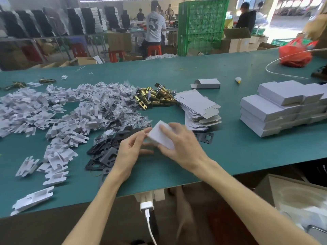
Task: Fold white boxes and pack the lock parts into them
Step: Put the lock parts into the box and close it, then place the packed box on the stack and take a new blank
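Observation:
A folded white box point(160, 134) hangs just above the green table point(230, 156), tilted. My right hand point(180, 144) grips it from the right, fingers over its top. My left hand point(131, 147) meets its left end with thumb and fingertips. Flat white box blanks point(200, 108) lie stacked behind the box. Brass lock latches point(154, 98) are piled further back. Black strike plates point(106, 152) lie under and left of my left hand. Bagged screws point(122, 106) and white plastic inserts point(44, 110) spread across the left.
Closed white boxes point(283, 108) are stacked at the right. One half-open box point(207, 83) lies at the back. A red bag point(295, 53) and a white hose point(276, 64) sit far right. A charger point(147, 206) hangs at the table's front edge. People work beyond the table.

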### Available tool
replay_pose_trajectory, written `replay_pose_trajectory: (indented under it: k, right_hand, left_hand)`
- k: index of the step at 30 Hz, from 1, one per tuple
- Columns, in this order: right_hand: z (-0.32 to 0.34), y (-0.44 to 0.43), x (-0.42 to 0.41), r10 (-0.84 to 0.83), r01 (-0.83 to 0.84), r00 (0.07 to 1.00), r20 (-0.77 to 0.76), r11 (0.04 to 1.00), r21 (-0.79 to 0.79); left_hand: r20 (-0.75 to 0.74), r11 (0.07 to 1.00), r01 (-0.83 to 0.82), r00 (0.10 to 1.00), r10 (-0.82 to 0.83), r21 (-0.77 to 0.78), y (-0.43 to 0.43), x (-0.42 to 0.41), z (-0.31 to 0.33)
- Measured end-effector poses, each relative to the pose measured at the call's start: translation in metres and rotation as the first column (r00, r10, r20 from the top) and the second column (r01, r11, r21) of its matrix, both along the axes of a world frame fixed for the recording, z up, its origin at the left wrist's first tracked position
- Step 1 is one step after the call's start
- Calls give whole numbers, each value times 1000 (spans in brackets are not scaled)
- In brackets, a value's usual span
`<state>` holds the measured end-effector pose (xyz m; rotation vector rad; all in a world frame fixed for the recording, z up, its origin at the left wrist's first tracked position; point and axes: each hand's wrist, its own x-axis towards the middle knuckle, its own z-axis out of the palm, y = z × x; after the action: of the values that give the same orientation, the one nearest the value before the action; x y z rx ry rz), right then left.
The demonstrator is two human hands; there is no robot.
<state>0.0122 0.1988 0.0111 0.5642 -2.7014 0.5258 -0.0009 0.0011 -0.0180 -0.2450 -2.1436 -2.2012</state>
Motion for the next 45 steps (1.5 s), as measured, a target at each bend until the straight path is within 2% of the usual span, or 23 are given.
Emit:
replay_pose_trajectory:
  k: [3, 7, 10, 14, 20, 24, 27, 30, 32, 37, 40, 45]
  right_hand:
    - [25, 44, -16, -134, 133, 989, -58, 991, -25]
    - [64, 118, -48, -386, 397, 915, -118, 913, 97]
    - [80, 167, -63, -520, 524, 851, -72, 831, 185]
    - [75, 205, -66, -610, 589, 793, 2, 767, 256]
    - [68, 220, -70, -576, 580, 812, -88, 783, 225]
    - [65, 218, -73, -598, 597, 798, -69, 772, 218]
    - [57, 198, -75, -486, 503, 864, -128, 831, 237]
    - [46, 156, -80, -326, 313, 945, 6, 912, 264]
    - [38, 126, -87, -275, 250, 958, 82, 939, 238]
    - [27, 89, -108, -417, 363, 887, 198, 895, 258]
    - [21, 83, -106, -432, 377, 900, 57, 837, 396]
    - [31, 72, -87, -378, 358, 925, -35, 839, 410]
  left_hand:
    - [12, 999, -28, 1000, 29, -30, 1, -2, -3]
    - [20, 997, -24, 999, 26, -76, 0, -4, -8]
    - [19, 997, -22, 1000, 23, -78, 1, -5, -10]
    - [16, 996, -18, 1000, 20, -87, 0, -6, -12]
    - [17, 995, -7, 1000, 9, -99, 0, -7, -13]
    - [16, 995, -15, 1000, 17, -101, 1, -6, -12]
    - [19, 994, -19, 1000, 21, -103, 2, -5, -11]
    - [23, 994, -18, 1000, 20, -107, 3, -4, -10]
    - [21, 993, -22, 999, 25, -114, 3, -4, -9]
    - [24, 991, -41, 999, 44, -124, 2, -2, -7]
    - [27, 990, -47, 998, 51, -132, 1, -2, -6]
    - [28, 990, -38, 999, 42, -138, 1, -2, -5]
